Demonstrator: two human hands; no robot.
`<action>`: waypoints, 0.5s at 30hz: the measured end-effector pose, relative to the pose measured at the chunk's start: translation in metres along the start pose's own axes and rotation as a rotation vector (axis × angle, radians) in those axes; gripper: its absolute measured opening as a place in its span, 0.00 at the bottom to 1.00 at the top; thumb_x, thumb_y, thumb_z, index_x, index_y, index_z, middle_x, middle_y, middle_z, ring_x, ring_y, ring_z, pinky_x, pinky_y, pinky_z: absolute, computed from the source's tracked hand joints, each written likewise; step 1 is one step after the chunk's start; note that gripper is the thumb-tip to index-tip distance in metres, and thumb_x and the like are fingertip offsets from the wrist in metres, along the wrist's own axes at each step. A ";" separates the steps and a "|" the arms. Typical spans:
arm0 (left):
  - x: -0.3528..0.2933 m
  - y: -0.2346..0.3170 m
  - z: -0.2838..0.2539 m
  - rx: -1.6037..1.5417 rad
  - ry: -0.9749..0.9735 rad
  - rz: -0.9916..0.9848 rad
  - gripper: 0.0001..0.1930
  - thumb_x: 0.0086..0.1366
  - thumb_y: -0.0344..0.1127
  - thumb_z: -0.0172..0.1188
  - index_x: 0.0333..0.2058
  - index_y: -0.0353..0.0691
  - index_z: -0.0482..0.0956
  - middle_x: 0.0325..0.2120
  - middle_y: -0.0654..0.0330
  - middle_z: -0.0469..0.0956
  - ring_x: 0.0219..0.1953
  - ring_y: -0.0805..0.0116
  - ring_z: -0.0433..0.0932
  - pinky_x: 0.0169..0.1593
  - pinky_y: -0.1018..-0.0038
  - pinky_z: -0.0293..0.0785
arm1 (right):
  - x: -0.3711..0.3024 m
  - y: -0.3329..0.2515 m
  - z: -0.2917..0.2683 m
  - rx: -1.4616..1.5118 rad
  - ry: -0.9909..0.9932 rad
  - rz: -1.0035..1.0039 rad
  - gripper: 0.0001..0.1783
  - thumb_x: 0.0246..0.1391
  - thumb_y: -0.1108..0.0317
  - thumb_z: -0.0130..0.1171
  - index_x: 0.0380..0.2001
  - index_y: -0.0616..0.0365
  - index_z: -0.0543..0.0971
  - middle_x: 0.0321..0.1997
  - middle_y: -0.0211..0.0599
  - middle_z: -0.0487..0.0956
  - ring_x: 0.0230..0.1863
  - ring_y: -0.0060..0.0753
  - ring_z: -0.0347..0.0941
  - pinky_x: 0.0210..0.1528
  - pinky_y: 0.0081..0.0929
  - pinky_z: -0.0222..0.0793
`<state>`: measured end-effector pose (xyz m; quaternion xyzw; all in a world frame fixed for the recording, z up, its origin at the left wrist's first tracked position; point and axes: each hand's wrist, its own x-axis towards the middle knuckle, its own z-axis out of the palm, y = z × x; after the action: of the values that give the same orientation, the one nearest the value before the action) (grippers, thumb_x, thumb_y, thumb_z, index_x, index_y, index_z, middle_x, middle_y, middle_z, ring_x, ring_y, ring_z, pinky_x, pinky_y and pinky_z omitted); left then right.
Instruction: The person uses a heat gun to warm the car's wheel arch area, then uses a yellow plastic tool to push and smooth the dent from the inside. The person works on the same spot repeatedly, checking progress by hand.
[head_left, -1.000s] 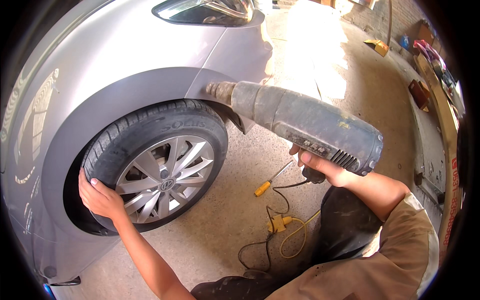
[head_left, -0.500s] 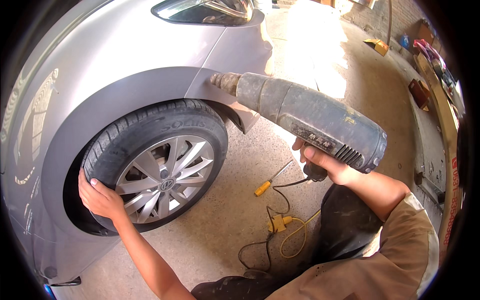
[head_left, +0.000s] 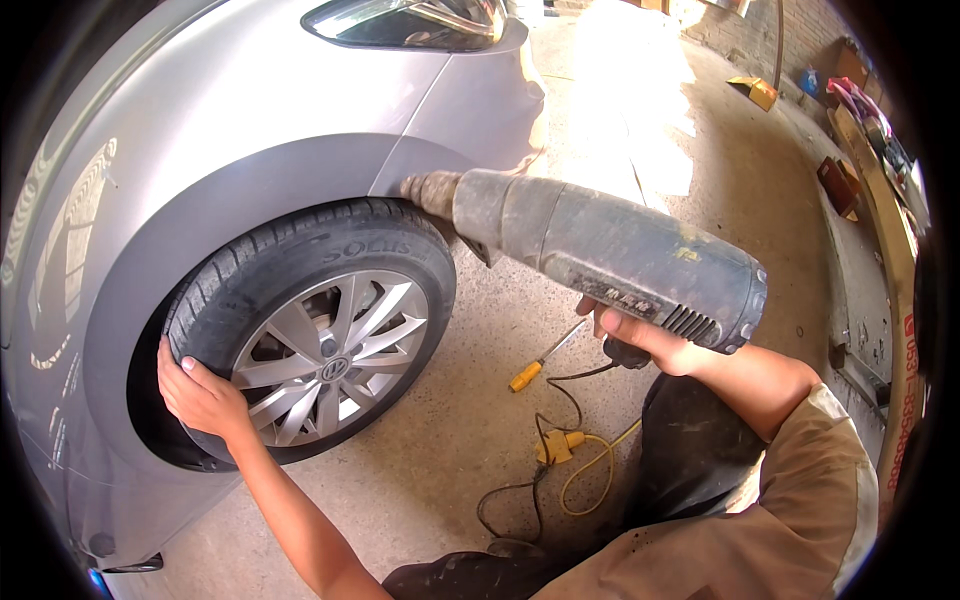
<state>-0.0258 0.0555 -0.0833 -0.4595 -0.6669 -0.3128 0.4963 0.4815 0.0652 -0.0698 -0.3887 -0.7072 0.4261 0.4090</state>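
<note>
A dusty dark heat gun [head_left: 610,245] is held by its handle in my right hand [head_left: 648,335], fingers closed around the grip. Its metal nozzle points left, close to the top right of the tire [head_left: 415,250] and the wheel arch edge; whether it touches cannot be made out. My left hand [head_left: 205,398] grasps the tire's left edge, fingers over the tread and thumb toward the sidewall. The tire carries a silver spoked wheel [head_left: 333,370] and sits under the grey arch of a silver car [head_left: 250,80].
On the concrete floor lie a yellow-handled screwdriver [head_left: 525,377] and a yellow plug connector [head_left: 556,447] with black and yellow cords, the black one running to the heat gun. An opened yellow box [head_left: 757,94] lies farther back. A cluttered ledge [head_left: 880,200] runs along the right.
The heat gun's nozzle has moved down and slightly left, from the grey arch trim toward the tire's top right. My left hand has stayed on the tire.
</note>
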 end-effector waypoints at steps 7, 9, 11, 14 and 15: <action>0.001 -0.002 -0.001 0.001 -0.001 -0.009 0.23 0.77 0.43 0.38 0.57 0.38 0.76 0.54 0.55 0.78 0.56 0.52 0.75 0.58 0.60 0.67 | 0.003 0.005 0.001 0.080 0.038 0.017 0.15 0.61 0.60 0.63 0.44 0.61 0.80 0.34 0.33 0.80 0.32 0.24 0.76 0.36 0.24 0.71; 0.000 -0.001 -0.002 -0.004 -0.001 -0.009 0.22 0.76 0.43 0.38 0.57 0.38 0.76 0.54 0.55 0.78 0.56 0.52 0.75 0.58 0.60 0.67 | 0.001 0.009 0.002 0.073 0.014 0.002 0.15 0.61 0.62 0.63 0.45 0.60 0.80 0.37 0.34 0.82 0.33 0.26 0.77 0.38 0.25 0.73; 0.000 -0.004 0.000 -0.006 0.003 -0.007 0.22 0.76 0.43 0.38 0.57 0.38 0.76 0.54 0.55 0.78 0.56 0.52 0.75 0.58 0.59 0.66 | 0.000 0.005 0.003 0.013 -0.027 0.013 0.15 0.61 0.62 0.63 0.46 0.60 0.80 0.38 0.35 0.83 0.35 0.27 0.78 0.39 0.26 0.74; 0.000 -0.002 0.000 -0.032 -0.015 -0.021 0.22 0.76 0.42 0.38 0.59 0.41 0.75 0.55 0.55 0.77 0.58 0.51 0.73 0.59 0.58 0.66 | 0.000 0.006 0.001 -0.050 -0.095 -0.019 0.16 0.61 0.63 0.63 0.48 0.60 0.80 0.40 0.35 0.83 0.36 0.29 0.79 0.40 0.27 0.75; 0.000 -0.002 0.000 -0.032 -0.013 -0.016 0.22 0.76 0.42 0.38 0.59 0.40 0.75 0.55 0.54 0.78 0.58 0.51 0.74 0.59 0.58 0.66 | -0.001 0.004 0.001 -0.052 -0.096 -0.022 0.16 0.61 0.62 0.63 0.47 0.61 0.80 0.40 0.36 0.83 0.36 0.28 0.79 0.40 0.27 0.75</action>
<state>-0.0282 0.0548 -0.0832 -0.4641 -0.6685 -0.3243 0.4822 0.4818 0.0657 -0.0734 -0.3705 -0.7410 0.4215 0.3688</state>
